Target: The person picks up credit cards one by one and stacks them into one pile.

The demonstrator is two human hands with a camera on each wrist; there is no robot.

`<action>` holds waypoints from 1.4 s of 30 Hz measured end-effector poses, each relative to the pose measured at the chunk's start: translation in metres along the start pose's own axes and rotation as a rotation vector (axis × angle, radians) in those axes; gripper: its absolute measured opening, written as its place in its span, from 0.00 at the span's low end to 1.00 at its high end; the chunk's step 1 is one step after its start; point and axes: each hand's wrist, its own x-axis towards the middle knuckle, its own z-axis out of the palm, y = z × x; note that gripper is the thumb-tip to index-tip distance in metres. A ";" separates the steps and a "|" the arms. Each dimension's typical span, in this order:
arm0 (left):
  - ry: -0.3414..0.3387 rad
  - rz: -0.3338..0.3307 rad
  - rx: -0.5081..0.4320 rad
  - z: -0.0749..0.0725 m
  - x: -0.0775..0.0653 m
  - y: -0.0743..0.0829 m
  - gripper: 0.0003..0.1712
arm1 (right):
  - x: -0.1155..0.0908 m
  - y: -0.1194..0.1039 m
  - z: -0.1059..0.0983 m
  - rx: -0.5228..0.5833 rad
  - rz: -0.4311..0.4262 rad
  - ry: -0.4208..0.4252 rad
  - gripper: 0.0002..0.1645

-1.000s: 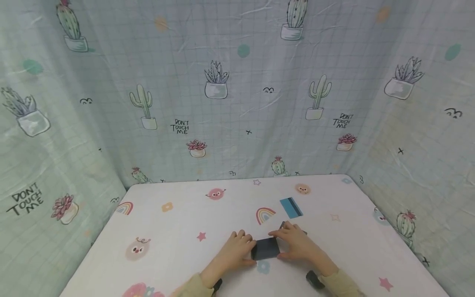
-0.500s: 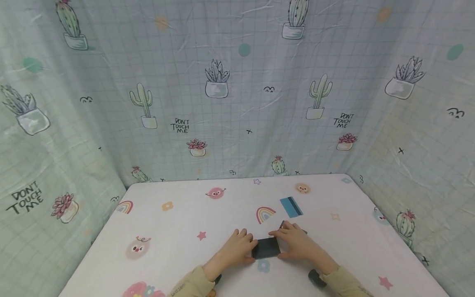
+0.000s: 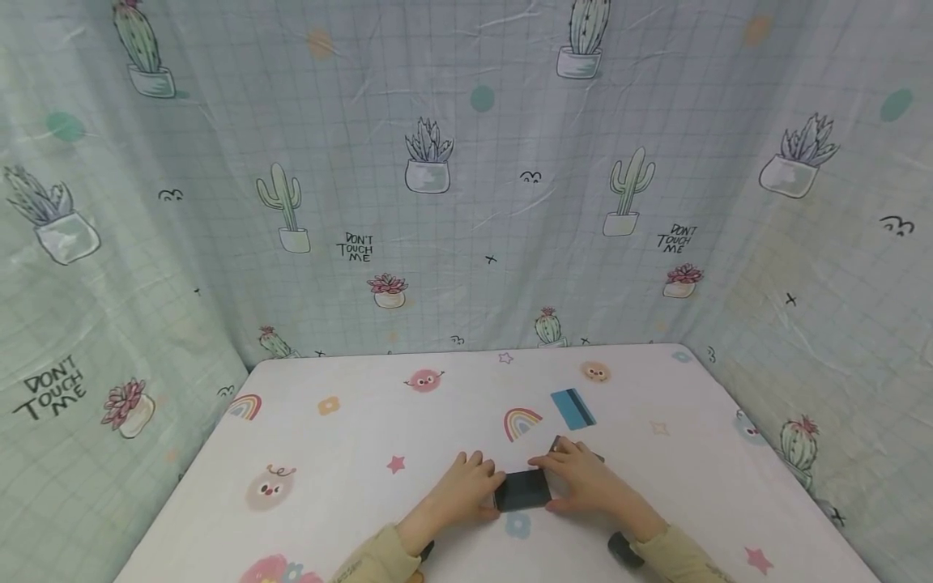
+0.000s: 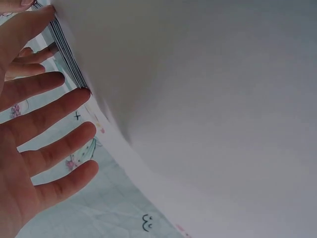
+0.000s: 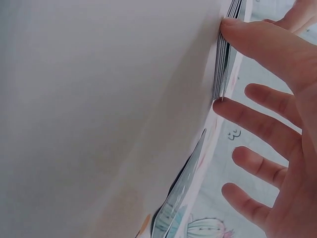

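A stack of dark-topped cards (image 3: pixel 522 491) lies on the table between both hands. Its layered edges (image 4: pixel 69 52) show in the left wrist view. The left hand (image 3: pixel 466 486) holds the stack's left end between thumb and index finger, its other fingers spread apart. At the right end, the right hand (image 3: pixel 583 482) has its thumb (image 5: pixel 233 26) at one corner and its index fingertip at the other. A thin flat object with a shiny face (image 5: pixel 181 193) lies just beyond the right hand, which hides most of it in the head view.
A blue card with a dark stripe (image 3: pixel 573 408) lies farther back on the white patterned table (image 3: pixel 350 453). A cactus-print curtain (image 3: pixel 466 300) hangs behind the table and along both sides. Small black devices (image 3: pixel 624 549) sit at the wrists.
The left wrist and sleeve have shifted slightly forward and right. Both hands stay at the ends of the card stack, which has barely moved.
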 end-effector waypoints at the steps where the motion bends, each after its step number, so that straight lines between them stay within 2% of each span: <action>1: 0.000 0.000 0.000 0.000 0.000 0.000 0.26 | 0.000 0.000 0.000 -0.002 -0.001 -0.002 0.36; 13: -0.014 -0.008 -0.019 0.002 0.002 0.000 0.26 | 0.003 -0.003 -0.002 0.009 0.013 -0.064 0.36; 21: -0.006 -0.006 0.006 -0.001 0.002 0.001 0.26 | 0.002 -0.002 0.000 0.006 0.018 -0.062 0.36; 27: -0.018 -0.021 -0.012 -0.001 0.002 0.002 0.26 | 0.002 -0.001 0.002 0.023 0.023 -0.050 0.35; 35: -0.034 -0.040 -0.034 -0.001 0.002 0.003 0.27 | 0.002 -0.002 0.000 0.054 0.048 -0.102 0.35; 42: -0.030 -0.044 -0.030 -0.001 0.001 0.002 0.28 | 0.001 -0.003 -0.001 0.033 0.039 -0.100 0.35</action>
